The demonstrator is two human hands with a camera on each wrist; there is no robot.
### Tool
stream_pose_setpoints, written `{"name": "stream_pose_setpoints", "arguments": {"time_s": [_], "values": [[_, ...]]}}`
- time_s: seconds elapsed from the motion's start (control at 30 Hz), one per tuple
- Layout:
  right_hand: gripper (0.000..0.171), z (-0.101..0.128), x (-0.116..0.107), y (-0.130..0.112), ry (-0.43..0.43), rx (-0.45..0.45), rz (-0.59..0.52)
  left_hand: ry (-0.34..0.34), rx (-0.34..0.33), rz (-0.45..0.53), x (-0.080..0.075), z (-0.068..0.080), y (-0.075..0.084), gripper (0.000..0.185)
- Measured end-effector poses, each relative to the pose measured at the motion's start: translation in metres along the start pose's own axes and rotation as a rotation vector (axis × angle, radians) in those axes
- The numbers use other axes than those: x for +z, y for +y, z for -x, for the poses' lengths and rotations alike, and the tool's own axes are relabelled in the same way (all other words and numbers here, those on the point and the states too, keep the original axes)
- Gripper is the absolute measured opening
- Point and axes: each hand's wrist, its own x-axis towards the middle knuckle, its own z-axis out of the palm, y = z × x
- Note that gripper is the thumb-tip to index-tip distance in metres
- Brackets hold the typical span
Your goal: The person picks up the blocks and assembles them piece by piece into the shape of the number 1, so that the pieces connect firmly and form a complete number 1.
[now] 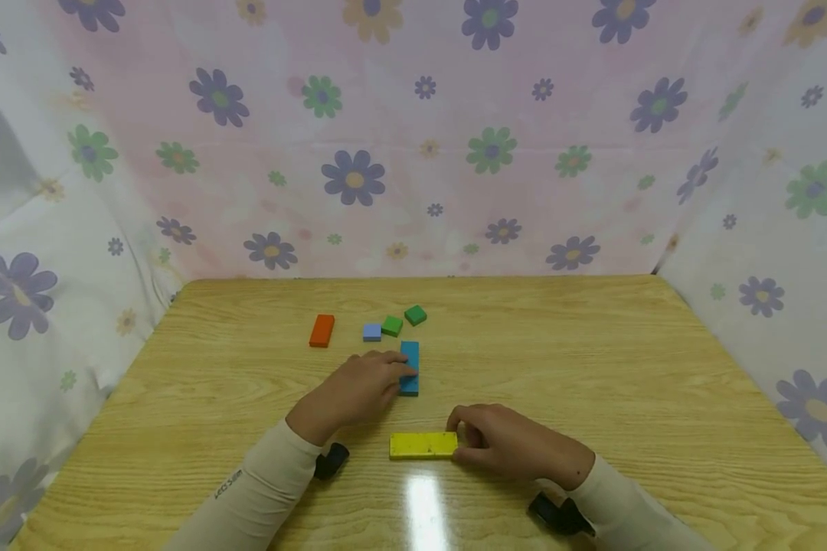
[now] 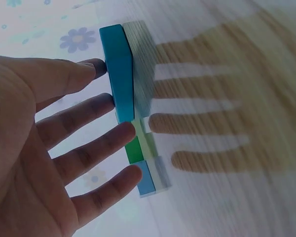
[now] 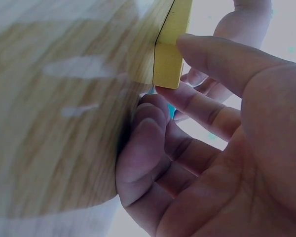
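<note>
Two hands on wooden table (image 1: pixel 593 367). Nearest: right hand (image 1: pixel 510 444) pinches end of yellow block (image 1: pixel 423 445), thumb and fingers curled round it, block flat at 6 o'clock. Small grip on one end; block may tip or slip. Next: left hand (image 1: pixel 358 386), fingers straight, touches side of long blue block (image 1: pixel 410 366) mid-table. Push may knock it crooked. Farther, 12 o'clock: small blue block (image 1: pixel 371 331), two green blocks (image 1: pixel 392 325) close by, may get bumped. Orange block (image 1: pixel 321 330) at 11 o'clock, apart.
</note>
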Motion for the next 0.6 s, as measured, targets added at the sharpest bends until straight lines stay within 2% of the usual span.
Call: {"name": "stream_pose_setpoints", "arguments": {"time_s": [0.13,0.6], "values": [[0.022,-0.0002,0.0004,0.0006,0.004,-0.004,0.005,0.022,0.025,0.001,0.0007,-0.0005,-0.0012,0.031],[0.023,-0.0006,-0.0002,-0.0007,0.001,-0.02,0.005,0.012,0.032,-0.028,-0.0007,0.0003,0.0005,0.027]]}}
